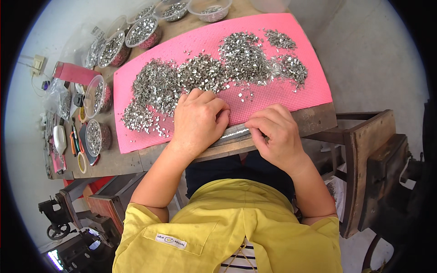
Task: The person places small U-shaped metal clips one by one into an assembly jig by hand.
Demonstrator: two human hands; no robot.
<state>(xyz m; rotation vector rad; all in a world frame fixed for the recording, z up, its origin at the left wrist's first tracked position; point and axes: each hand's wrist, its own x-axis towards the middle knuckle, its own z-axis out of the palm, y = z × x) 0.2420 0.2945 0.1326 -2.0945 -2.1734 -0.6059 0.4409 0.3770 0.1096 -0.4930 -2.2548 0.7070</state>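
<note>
A pink textured mat (282,98) lies on the wooden table, bearing several piles of tiny silvery metal pieces (200,73). My left hand (195,122) rests at the mat's near edge, just below the piles, its fingers curled and its thumb drawn in. To its right, my right hand (278,139) has thumb and fingertips pinched together by the table's front edge. Between both hands runs a narrow dark strip (236,133) with a row of small shiny pieces along it. The hands partly cover its ends. Whatever sits in either set of fingertips is too small or hidden to name.
Clear plastic tubs of metal pieces (143,32) line the table's back and left. At the left lie a roll of tape (82,162), orange-handled tools (73,143) and a plastic bag (58,98). A wooden frame (371,159) stands by the table's right end.
</note>
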